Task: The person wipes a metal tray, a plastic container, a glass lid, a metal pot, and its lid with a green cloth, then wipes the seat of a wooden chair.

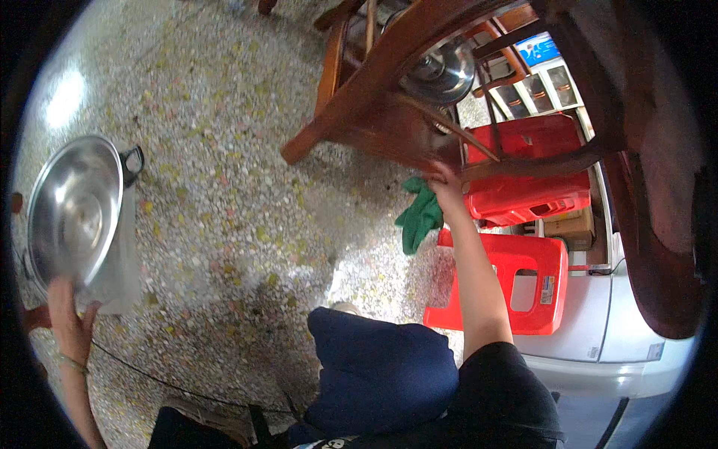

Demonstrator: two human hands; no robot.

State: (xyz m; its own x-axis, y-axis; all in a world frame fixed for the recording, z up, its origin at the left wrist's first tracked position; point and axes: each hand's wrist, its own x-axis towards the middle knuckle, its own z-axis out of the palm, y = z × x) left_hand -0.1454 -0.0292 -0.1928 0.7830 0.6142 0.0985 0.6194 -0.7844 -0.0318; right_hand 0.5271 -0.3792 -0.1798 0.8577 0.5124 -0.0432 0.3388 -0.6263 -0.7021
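The fingers of the right hand [447, 193] look narrowed round a green cloth [420, 218], though blur hides the exact grip; the cloth hangs just beside the near edge of the wooden chair [374, 90], which serves as the landmark here. Nearer than the chair is the person's knee in dark blue fabric [383, 367]. Well apart to the chair's left, the left hand [69, 322] meets the near rim of a metal basin [75, 209]; its thumb stands away from the other fingers, but whether they grip the rim I cannot tell.

As for progress, the cloth is out of the basin and at the chair, so I judge the work under way, not finished. How much of the chair has been dealt with, and how much is left, does not show.

To the chair's right lie a red stool [551, 288] and, beyond it, a red plastic piece [523, 191]. Farther off, past the chair's frame, shines a second metal vessel [452, 75].
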